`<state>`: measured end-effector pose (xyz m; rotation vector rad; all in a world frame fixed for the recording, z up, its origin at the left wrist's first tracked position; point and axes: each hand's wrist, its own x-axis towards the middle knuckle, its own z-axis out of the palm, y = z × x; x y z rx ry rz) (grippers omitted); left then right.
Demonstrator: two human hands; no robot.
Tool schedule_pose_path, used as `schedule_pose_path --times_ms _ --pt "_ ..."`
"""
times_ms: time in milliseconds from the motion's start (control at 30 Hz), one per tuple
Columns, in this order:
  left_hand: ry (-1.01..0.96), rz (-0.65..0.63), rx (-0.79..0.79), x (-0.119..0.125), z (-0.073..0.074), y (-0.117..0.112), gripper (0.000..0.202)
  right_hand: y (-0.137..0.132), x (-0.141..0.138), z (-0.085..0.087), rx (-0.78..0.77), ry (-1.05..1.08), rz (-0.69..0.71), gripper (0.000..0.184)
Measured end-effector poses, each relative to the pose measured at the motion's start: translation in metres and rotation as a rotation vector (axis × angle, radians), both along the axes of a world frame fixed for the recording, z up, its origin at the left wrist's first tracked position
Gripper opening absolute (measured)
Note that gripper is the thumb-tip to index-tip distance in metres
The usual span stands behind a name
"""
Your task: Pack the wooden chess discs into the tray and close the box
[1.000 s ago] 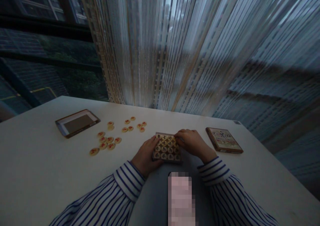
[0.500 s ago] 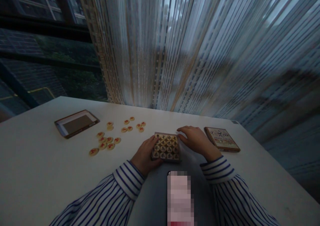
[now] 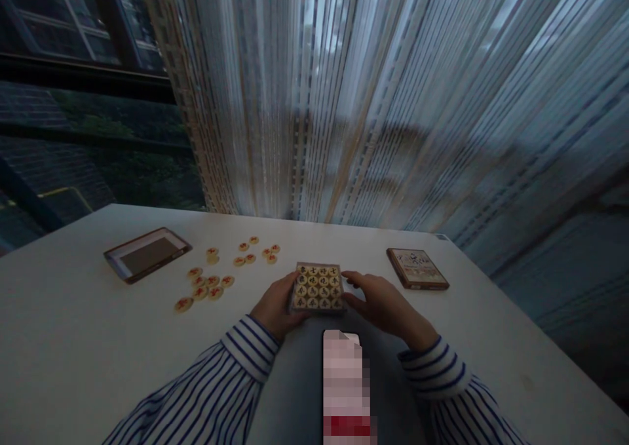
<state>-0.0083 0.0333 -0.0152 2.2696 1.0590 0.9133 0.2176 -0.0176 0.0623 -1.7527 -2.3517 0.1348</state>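
Note:
A small clear-edged box (image 3: 318, 288) is packed with rows of round Chinese chess pieces with black characters. My left hand (image 3: 279, 304) grips its left side, thumb along the near edge and fingers at the far side. At the right side is my right hand (image 3: 378, 302), its fingers bent and thumb apart from them, the tips at or just beside the box edge. Whether they touch it I cannot tell. Left of the box, several loose chess pieces with red characters (image 3: 212, 281) lie scattered on the white table (image 3: 137, 353).
An open shallow box lid or tray (image 3: 128, 278) lies at the far left. A closed flat box with a printed cover (image 3: 417, 268) sits to the right. Close to me is a phone (image 3: 343, 386) with a blurred screen. String curtains (image 3: 314, 137) hang behind the table.
My right hand has come down and inward, its fingertips now by the box's right edge. My left hand keeps its hold on the box. The whole view has shifted slightly.

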Motion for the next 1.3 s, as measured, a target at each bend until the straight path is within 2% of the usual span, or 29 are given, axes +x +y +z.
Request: schedule_pose_path --times_ms 267,700,1300 --pt "0.089 0.159 -0.006 -0.013 -0.012 -0.005 0.079 -0.015 0.002 -0.028 -0.009 0.060 -0.021 0.045" --pt "0.094 0.160 -0.001 -0.011 -0.007 -0.008 0.068 -0.011 -0.001 -0.043 0.021 0.069 -0.005 0.041" --pt "0.094 0.169 -0.011 -0.012 -0.003 -0.010 0.068 -0.012 -0.003 -0.043 0.067 0.078 0.026 0.039"
